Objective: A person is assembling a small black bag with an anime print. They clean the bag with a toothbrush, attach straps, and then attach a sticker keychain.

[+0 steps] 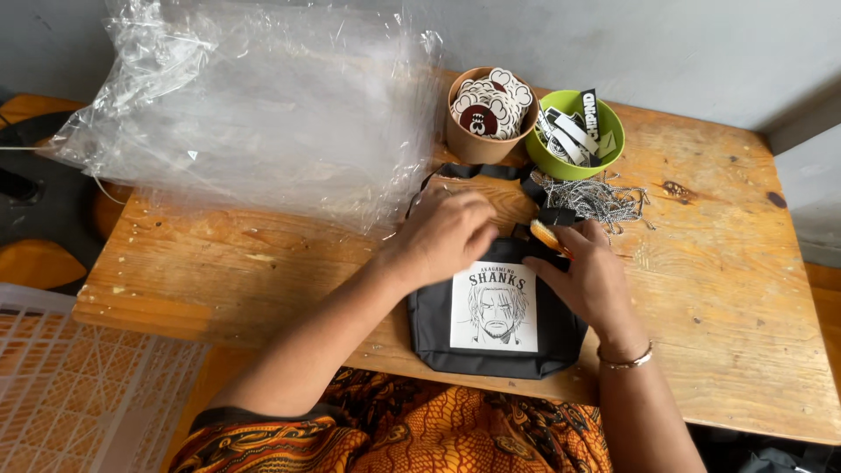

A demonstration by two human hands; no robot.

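Pouch: small black bag (496,326) with a white portrait patch, lying flat at the near edge of the wooden table (718,307), right in front of the person.
Left hand: left hand (447,232) pressing down on the pouch's top edge, fingers curled together over the fabric.
Right hand: right hand (589,278) on the pouch's upper right corner, fingers pinched on a small orange piece (547,236).
Strap: black strap (482,172) looping away toward the far side.
Surface: worn, scuffed planks, grey wall (683,52) behind.
Count, bowls: two, one brown cup of round stickers (489,112), one green bowl of tags (578,133), side by side at the far edge.
Count, chains: one tangled silver pile (600,200) just near the green bowl.
Count, plastic: one heap of clear bags (254,105), far left.
Crate: one white lattice crate (79,394), near left, below the table.
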